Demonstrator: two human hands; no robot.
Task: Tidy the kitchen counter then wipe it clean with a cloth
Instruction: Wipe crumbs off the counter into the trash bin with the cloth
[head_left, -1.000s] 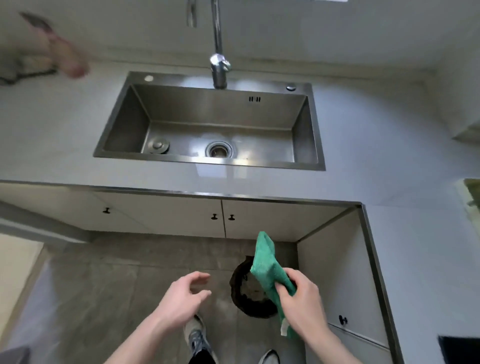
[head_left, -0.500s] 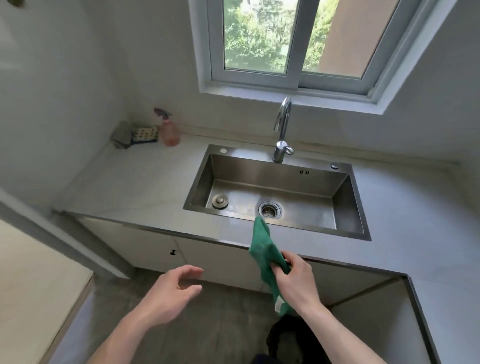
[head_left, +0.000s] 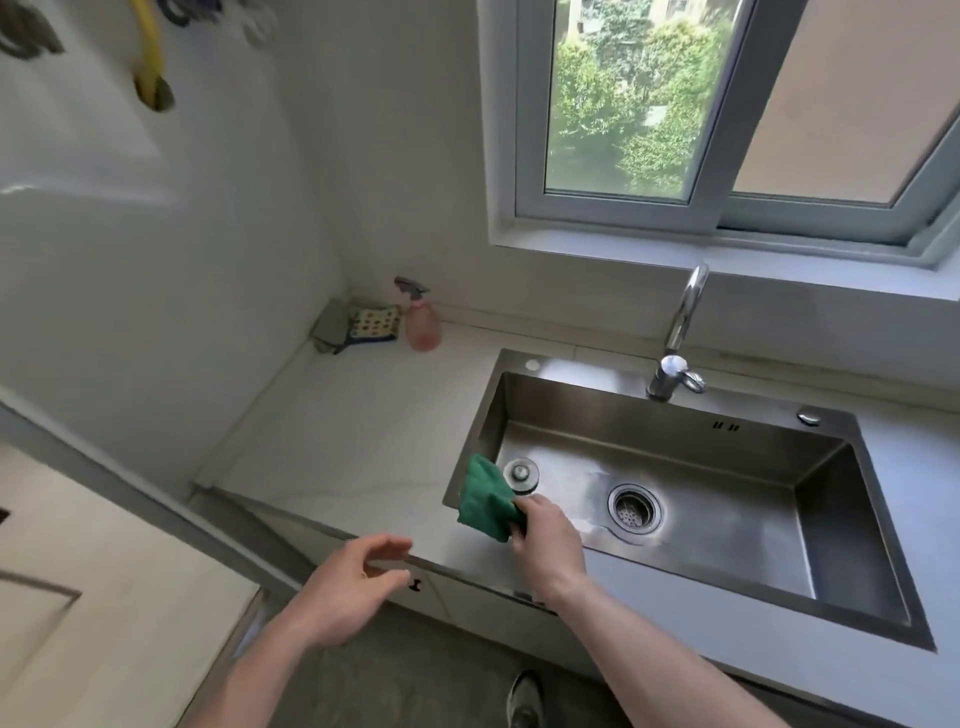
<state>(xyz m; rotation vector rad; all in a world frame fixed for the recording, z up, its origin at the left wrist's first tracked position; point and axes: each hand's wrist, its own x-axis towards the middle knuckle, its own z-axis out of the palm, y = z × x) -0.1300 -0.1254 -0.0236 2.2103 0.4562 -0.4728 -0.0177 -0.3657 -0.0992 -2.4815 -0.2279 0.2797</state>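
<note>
Green cloth (head_left: 488, 500) is bunched in the right hand (head_left: 545, 540), whose fingers are clamped around its lower end; the free part stands up over the front left corner of the sink (head_left: 675, 431), just beside the plug (head_left: 521, 474) and above the steel rim. The left hand (head_left: 345, 584) hangs in front of the cabinet edge with fingers spread and curled, holding nothing.

The tabletop (head_left: 358, 431) to the left of the sink looks bare apart from the back corner, where a pink spray bottle (head_left: 422, 325) stands next to a patterned pad (head_left: 374, 323) and a grey folded item (head_left: 330, 326) against the wall. Tidying seems largely done, so the step in hand is probably starting to wipe.

To do it well, the wad would be better opened out flat under the palm, since a tight bunch touches little surface. The empty hand is well placed to help spread it. Starting at the far corner by the wall and drawing strokes toward the sink would push crumbs and water into the basin rather than over the front edge onto the floor. The bottle and pads may need lifting so the corner beneath gets cleaned too. Whether the cloth is damp cannot be told; the tap (head_left: 680, 332) is near if it needs wetting.
</note>
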